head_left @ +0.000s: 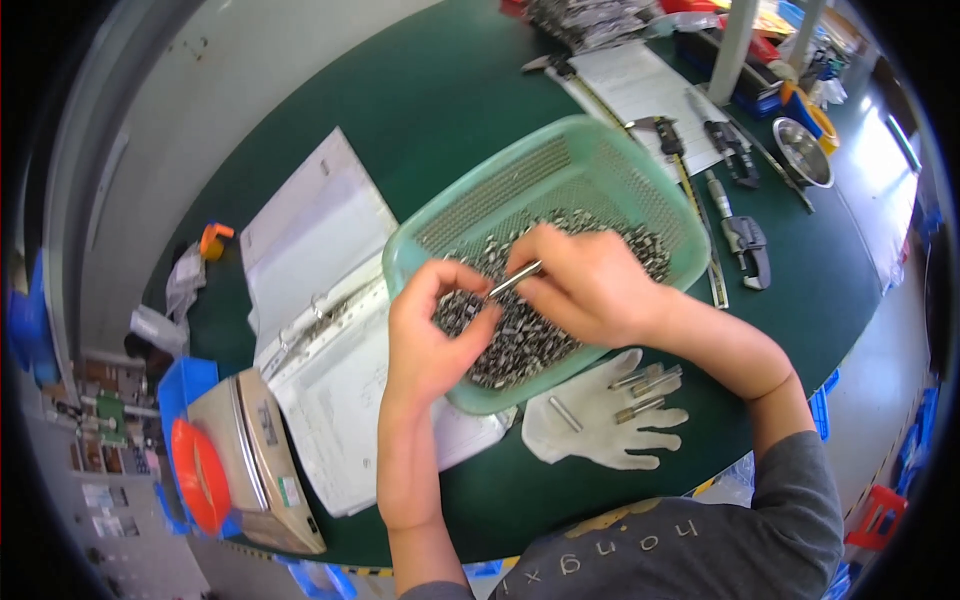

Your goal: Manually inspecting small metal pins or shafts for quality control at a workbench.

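My right hand [595, 285] pinches a slim metal rod [516, 279], slanted down toward my left hand. My left hand [425, 330] is closed in a pinch at the rod's lower end; a small part there is mostly hidden by the fingertips. Both hands are over a green plastic basket [480, 182], which holds a great many small metal pieces [520, 345]. A white glove [545, 435] lies flat by the basket's near side, with several short metal pins [565, 413] on it.
An open ring binder [320, 210] with papers lies left of the basket, beside a weighing scale [255, 455] and an orange-red dish [200, 475]. Calipers [672, 145], micrometers [745, 240] and a metal bowl [802, 152] stand or lie to the right on the green table [420, 85].
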`<act>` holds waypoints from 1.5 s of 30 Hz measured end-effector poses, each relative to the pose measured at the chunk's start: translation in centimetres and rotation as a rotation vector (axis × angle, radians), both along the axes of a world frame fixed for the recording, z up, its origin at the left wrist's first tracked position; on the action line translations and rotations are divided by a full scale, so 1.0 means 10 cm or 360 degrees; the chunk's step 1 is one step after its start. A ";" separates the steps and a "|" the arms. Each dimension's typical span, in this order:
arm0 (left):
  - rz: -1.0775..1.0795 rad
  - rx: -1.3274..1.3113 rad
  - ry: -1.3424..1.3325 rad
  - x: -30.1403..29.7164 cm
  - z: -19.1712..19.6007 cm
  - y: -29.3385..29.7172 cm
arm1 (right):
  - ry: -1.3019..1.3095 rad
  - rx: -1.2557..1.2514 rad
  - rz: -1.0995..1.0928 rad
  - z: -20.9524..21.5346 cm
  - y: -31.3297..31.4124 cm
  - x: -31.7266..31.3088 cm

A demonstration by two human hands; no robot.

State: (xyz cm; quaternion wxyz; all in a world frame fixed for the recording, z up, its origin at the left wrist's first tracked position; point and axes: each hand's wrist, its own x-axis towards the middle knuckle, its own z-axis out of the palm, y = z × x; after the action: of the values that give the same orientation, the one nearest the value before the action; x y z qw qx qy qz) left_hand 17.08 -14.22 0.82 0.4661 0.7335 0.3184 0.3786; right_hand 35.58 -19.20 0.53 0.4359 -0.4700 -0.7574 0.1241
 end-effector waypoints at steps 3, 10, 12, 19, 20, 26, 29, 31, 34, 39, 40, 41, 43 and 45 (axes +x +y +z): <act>0.0006 0.0013 0.0019 -0.01 -0.05 -0.02 | -0.0146 -0.0203 -0.0088 -0.05 -0.02 0.02; 0.0014 -0.0215 -0.0106 -0.20 -0.09 -0.03 | -0.0027 0.0026 0.0118 -0.10 -0.01 -0.07; 0.0019 -0.0325 -0.0170 -0.15 -0.12 -0.03 | -0.0037 0.0060 0.0095 -0.09 -0.03 -0.04; 0.0079 -0.0254 -0.0400 -0.06 -0.14 -0.10 | -0.0029 0.0084 0.0001 -0.09 -0.04 -0.10; 0.0126 -0.0301 -0.0474 -0.04 -0.13 -0.12 | -0.0005 0.0132 -0.0027 -0.09 -0.04 -0.10; 0.0033 -0.0136 -0.0435 -0.08 -0.15 -0.18 | -0.0006 0.0074 0.0100 -0.04 -0.15 -0.08; 0.0132 -0.0146 -0.0348 -0.05 -0.10 -0.21 | -0.0006 -0.0029 0.0089 -0.06 -0.11 -0.11; 0.0198 -0.0372 -0.0494 0.02 -0.05 -0.24 | -0.0115 0.0009 -0.0018 0.02 -0.11 -0.10; 0.0077 -0.0430 -0.0418 -0.01 -0.10 -0.16 | -0.0021 0.0171 0.0146 0.04 -0.06 -0.03; -0.0032 -0.0411 -0.0524 -0.09 -0.07 0.05 | 0.0182 -0.0124 0.0030 0.09 0.00 0.01; 0.0067 -0.0309 -0.0498 -0.14 -0.01 0.07 | 0.0193 -0.0086 -0.0027 0.10 0.03 0.04; 0.0155 -0.0200 -0.0473 -0.18 0.07 0.07 | 0.0201 -0.0038 -0.0091 0.13 0.04 0.07; 0.0187 -0.0128 -0.0604 -0.23 0.14 0.09 | 0.0217 -0.0028 -0.0156 0.19 0.01 0.17; 0.0441 -0.0027 -0.0792 -0.37 0.18 0.07 | 0.0196 0.0106 -0.0276 0.14 -0.03 0.24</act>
State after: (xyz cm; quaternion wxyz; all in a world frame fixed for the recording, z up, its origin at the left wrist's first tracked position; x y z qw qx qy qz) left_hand 13.34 -13.53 2.66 0.4798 0.5637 0.2945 0.6044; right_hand 37.97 -19.45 1.91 0.5060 -0.5104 -0.6895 0.0894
